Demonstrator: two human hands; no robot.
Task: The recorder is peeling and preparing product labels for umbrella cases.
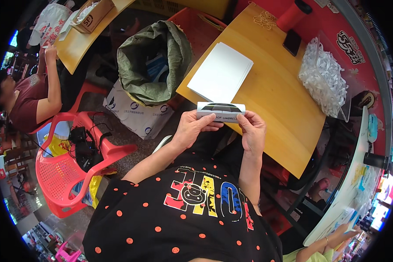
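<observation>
Gripping a small box in both hands, left hand, right hand, white sheets just beyond.

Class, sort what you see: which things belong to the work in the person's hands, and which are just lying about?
In use:
left hand
right hand
small box, held by both
white card stack
clear tub of white pieces

Lying about:
phone
green sack
red chair
red cylinder

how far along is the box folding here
No finished boxes show in view. In hand: the left hand and right hand hold one small folded box between them. Left: a stack of white flat sheets on the table.
</observation>
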